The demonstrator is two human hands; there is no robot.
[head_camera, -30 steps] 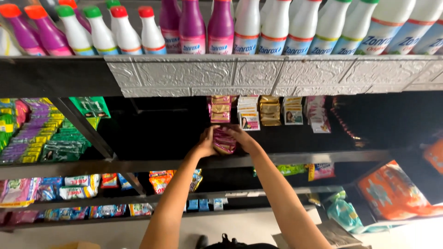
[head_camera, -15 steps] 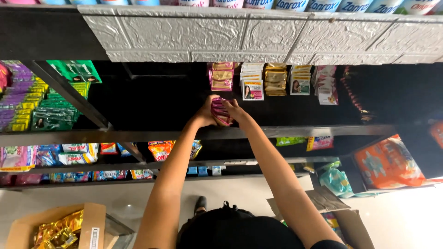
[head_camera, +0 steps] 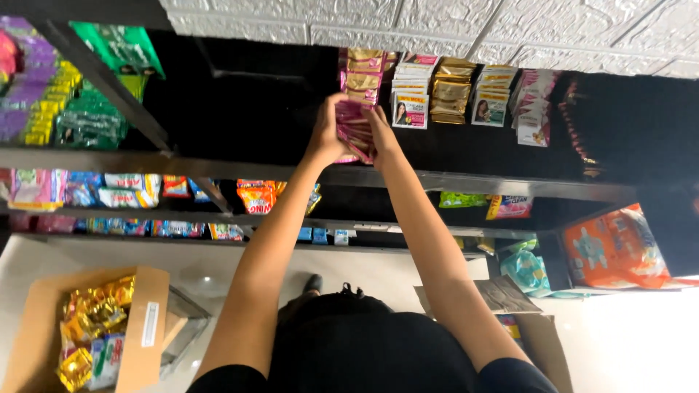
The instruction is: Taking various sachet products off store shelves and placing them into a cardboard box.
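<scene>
Left hand point(head_camera: 325, 138) and right hand point(head_camera: 378, 131) both clamped on pink sachet strip point(head_camera: 354, 131) — not yet hung; hanging strips point(head_camera: 451, 91) beside right hand already up.

Pink sachet strip point(head_camera: 354, 129) partly hidden between left hand point(head_camera: 325, 135) and right hand point(head_camera: 380, 131); lower end blurred. Cardboard box point(head_camera: 44, 327), far below-left of strip, cut off by edge.
</scene>
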